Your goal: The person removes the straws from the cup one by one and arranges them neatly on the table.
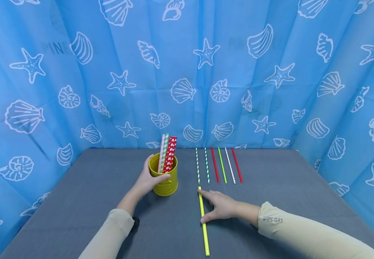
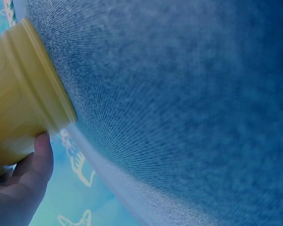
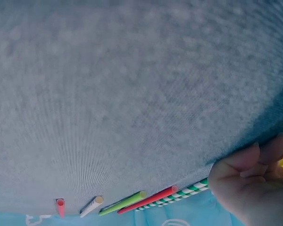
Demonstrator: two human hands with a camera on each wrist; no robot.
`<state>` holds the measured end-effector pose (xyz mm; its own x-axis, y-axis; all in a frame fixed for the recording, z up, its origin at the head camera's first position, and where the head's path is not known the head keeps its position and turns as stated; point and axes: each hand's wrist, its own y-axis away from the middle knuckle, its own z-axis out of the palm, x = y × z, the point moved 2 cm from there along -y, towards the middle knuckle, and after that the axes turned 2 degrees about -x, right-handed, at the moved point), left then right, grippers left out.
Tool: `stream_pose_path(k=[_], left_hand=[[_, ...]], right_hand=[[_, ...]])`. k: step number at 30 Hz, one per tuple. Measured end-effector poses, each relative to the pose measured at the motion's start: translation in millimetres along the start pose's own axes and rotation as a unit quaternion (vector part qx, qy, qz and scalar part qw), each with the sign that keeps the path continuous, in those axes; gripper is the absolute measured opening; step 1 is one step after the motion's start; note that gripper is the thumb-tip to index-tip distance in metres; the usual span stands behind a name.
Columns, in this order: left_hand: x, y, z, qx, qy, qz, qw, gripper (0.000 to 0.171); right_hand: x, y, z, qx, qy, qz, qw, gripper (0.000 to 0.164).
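My left hand [image 1: 148, 181] grips a small yellow bucket [image 1: 167, 187] around its side, the thumb across the front. In the left wrist view the bucket [image 2: 33, 89] shows tilted by the camera, with fingers beneath it. Standing in the bucket are a pale pink straw, a green-striped straw and red straws with white patterns [image 1: 170, 153]. To the right, my right hand [image 1: 222, 205] holds a long yellow straw [image 1: 205, 237] between thumb and forefinger, the forefinger near its far end. Whether that straw touches the table I cannot tell.
Beyond my right hand several straws lie side by side on the grey tablecloth [image 1: 77, 212]: green-and-white striped ones [image 1: 206, 165], red ones [image 1: 237, 165], a green one [image 1: 222, 165] and a white dotted one [image 1: 230, 165]. A blue shell-print curtain [image 1: 187, 118] hangs behind the table.
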<state>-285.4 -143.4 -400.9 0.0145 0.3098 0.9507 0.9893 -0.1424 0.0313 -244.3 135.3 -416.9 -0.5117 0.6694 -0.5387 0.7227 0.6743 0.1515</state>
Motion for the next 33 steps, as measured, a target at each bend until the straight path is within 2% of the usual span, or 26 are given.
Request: stream_pose_path(k=[3, 6, 12, 16, 19, 30, 33], left_hand=[[-0.2, 0.1, 0.5, 0.000, 0.002, 0.001, 1.0000, 0.106], [-1.4, 0.1, 0.0, 0.002, 0.002, 0.002, 1.0000, 0.106], [-3.0, -1.2, 0.2, 0.004, 0.002, 0.003, 1.0000, 0.108], [-1.6, -1.2, 0.4, 0.006, 0.005, 0.008, 0.9999, 0.106], [-0.2, -0.9, 0.4, 0.009, 0.002, 0.009, 0.9999, 0.106], [0.6, -1.2, 0.2, 0.011, 0.004, 0.011, 0.9999, 0.106], [0.6, -1.1, 0.5, 0.008, 0.007, 0.015, 0.9998, 0.105]], right_hand=[[-1, 0, -4, 0.002, -0.063, 0.010, 0.998, 0.089], [-3, -4, -12, 0.020, -0.127, 0.021, 0.991, 0.085], [-11, -22, -36, 0.107, -0.180, 0.031, 0.977, 0.078], [-20, -38, -52, 0.177, -0.225, 0.048, 0.957, 0.070], [-27, -51, -60, 0.211, -0.267, 0.057, 0.939, 0.066], [-42, -101, -61, 0.242, -0.421, 0.050, 0.873, 0.070], [-44, -110, -59, 0.252, -0.436, 0.054, 0.862, 0.069]])
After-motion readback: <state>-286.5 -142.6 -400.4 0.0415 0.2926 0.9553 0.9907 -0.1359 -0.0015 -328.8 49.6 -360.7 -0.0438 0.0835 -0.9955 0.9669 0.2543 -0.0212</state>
